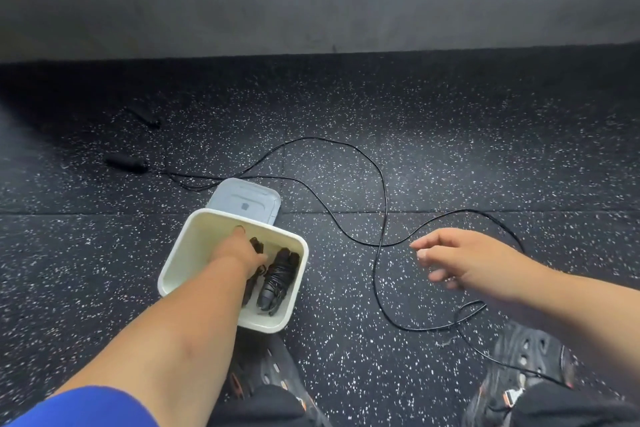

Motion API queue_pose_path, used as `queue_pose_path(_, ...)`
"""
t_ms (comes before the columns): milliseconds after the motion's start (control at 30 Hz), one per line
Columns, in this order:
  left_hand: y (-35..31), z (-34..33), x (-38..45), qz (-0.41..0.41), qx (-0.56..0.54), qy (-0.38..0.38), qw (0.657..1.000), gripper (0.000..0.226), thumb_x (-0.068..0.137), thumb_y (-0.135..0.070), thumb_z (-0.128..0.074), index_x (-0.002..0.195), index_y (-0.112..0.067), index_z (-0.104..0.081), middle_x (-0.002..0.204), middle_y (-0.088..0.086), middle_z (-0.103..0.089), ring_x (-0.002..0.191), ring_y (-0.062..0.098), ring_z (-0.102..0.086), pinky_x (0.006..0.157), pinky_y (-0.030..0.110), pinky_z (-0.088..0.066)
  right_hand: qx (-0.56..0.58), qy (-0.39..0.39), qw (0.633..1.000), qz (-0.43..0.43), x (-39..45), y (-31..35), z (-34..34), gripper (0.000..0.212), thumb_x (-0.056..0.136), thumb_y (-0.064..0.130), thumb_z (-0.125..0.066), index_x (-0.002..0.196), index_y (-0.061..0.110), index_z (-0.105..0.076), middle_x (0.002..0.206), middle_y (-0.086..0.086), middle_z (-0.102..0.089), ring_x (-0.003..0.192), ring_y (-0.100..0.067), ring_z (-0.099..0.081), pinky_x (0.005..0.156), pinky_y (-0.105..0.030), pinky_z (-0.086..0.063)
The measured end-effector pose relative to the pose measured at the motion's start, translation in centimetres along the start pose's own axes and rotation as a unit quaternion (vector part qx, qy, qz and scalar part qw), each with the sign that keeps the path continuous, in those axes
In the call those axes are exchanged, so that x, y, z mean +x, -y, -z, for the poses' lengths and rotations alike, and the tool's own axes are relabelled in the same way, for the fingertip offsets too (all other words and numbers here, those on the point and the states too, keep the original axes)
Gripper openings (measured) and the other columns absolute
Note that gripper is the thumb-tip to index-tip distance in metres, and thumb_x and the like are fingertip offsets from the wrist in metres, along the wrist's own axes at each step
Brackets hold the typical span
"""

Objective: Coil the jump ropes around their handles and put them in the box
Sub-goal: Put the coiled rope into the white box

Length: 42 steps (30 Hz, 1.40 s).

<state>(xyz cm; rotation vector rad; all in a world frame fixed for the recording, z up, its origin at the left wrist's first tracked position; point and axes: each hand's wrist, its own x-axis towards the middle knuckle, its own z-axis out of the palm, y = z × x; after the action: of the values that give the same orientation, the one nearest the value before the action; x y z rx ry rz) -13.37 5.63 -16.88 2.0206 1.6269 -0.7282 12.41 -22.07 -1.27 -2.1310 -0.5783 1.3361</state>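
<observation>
- Cream plastic box (180,253) stands on the speckled rubber floor (450,156); the left hand (239,250) reaches down inside it, fingers (239,230) on a bundle (254,267) mostly hidden beneath them, grip unclear.
- Just right of those fingers, a coiled jump rope (278,279) lies in the box.
- The right hand (460,256) hovers, fingers (424,246) loosely apart, holding nothing.
- Beneath and around it, an uncoiled rope (382,204) loops over the floor to a black handle (126,163) far left.
- A grey lid (247,199) lies just beyond the box.
</observation>
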Motion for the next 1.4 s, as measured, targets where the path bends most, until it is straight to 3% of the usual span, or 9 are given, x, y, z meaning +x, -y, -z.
queue_pose_path(167,2.0,-4.1,1.3,0.029,0.002,0.050,0.998,0.031,0.093,-0.044,-0.057,0.109,-0.020,-0.068,0.096,0.004,-0.070,0.093,0.027,-0.068,0.086,0.036,-0.054,-0.002,-0.009,1.000,-0.016,0.8,-0.5,0.0,0.010,0.095,0.030,-0.068,0.100,0.031,-0.076,0.096,0.008,-0.079,0.082,-0.012,-0.073,0.077,-0.034,-0.055)
queue_pose_path(333,2.2,-4.1,1.1,0.020,0.009,0.088,0.996,0.031,0.089,-0.025,-0.069,0.116,-0.012,-0.060,0.108,0.008,-0.071,0.101,0.028,-0.069,0.096,0.037,-0.055,-0.005,-0.005,1.000,-0.029,1.3,-0.4,0.0,0.011,0.098,0.026,-0.065,0.103,0.028,-0.075,0.095,0.006,-0.079,0.079,-0.011,-0.070,0.075,-0.032,-0.054)
queue_pose_path(500,1.7,-3.0,0.9,-0.014,0.092,0.150,0.984,0.021,0.098,-0.029,-0.059,0.113,-0.016,-0.067,0.108,0.005,-0.068,0.104,0.025,-0.065,0.090,0.030,-0.048,-0.031,0.002,0.999,-0.040,2.2,-1.4,-0.2,0.011,0.097,0.030,-0.065,0.101,0.030,-0.075,0.095,0.008,-0.079,0.080,-0.012,-0.072,0.075,-0.033,-0.054)
queue_pose_path(633,1.0,-2.6,0.3,-0.016,0.101,0.082,0.991,0.024,0.089,-0.040,-0.057,0.095,-0.021,-0.069,0.091,-0.002,-0.067,0.090,0.023,-0.066,0.085,0.033,-0.053,-0.048,0.009,0.998,-0.050,2.4,-2.4,-0.3,0.010,0.096,0.033,-0.065,0.100,0.031,-0.074,0.095,0.007,-0.078,0.080,-0.011,-0.071,0.072,-0.028,-0.051)
queue_pose_path(800,-2.2,-2.7,-0.7,-0.055,0.029,-0.007,0.998,0.023,0.091,-0.040,-0.054,0.101,-0.022,-0.064,0.089,-0.002,-0.066,0.083,0.022,-0.064,0.069,0.032,-0.047,-0.143,0.030,0.986,-0.082,4.0,-4.7,-1.7,0.011,0.095,0.036,-0.066,0.101,0.029,-0.071,0.084,0.006,-0.072,0.068,-0.011,-0.061,0.055,-0.023,-0.040)
queue_pose_path(933,-4.6,-3.0,-2.1,-0.098,0.023,-0.017,0.995,0.030,0.091,-0.037,-0.052,0.075,-0.015,-0.067,0.075,0.000,-0.067,0.073,0.022,-0.064,0.061,0.028,-0.047,-0.204,0.053,0.972,-0.103,7.5,-8.1,-3.8,0.016,0.094,0.033,-0.063,0.104,0.023,-0.070,0.098,0.002,-0.074,0.080,-0.015,-0.063,0.067,-0.025,-0.046)
queue_pose_path(1167,-6.0,-3.3,-3.8,-0.119,-0.020,0.006,0.993,0.024,0.087,-0.034,-0.051,0.073,-0.017,-0.058,0.074,0.003,-0.068,0.074,0.027,-0.065,0.065,0.032,-0.050,-0.440,0.170,0.875,-0.113,11.9,-15.2,-7.2,0.059,0.099,0.037,-0.055,0.152,0.015,-0.042,0.150,-0.008,-0.050,0.132,-0.027,-0.056,0.110,-0.030,-0.044)
queue_pose_path(1267,-5.9,-3.0,-4.1,-0.122,-0.018,-0.007,0.992,0.019,0.092,-0.031,-0.053,0.078,-0.019,-0.055,0.081,0.003,-0.067,0.081,0.026,-0.063,0.071,0.033,-0.050,-0.522,0.210,0.820,-0.103,12.1,-17.6,-8.1,0.069,0.092,0.021,-0.058,0.156,0.020,-0.031,0.151,-0.010,-0.039,0.135,-0.031,-0.054,0.107,-0.035,-0.046)
queue_pose_path(1400,-5.7,-3.0,-3.6,-0.108,-0.020,-0.006,0.994,0.016,0.093,-0.030,-0.053,0.081,-0.019,-0.056,0.084,0.002,-0.067,0.081,0.025,-0.063,0.073,0.035,-0.051,-0.571,0.224,0.785,-0.081,12.5,-19.5,-7.1,0.055,0.090,0.014,-0.061,0.144,0.021,-0.051,0.146,-0.002,-0.056,0.131,-0.026,-0.059,0.106,-0.032,-0.048)
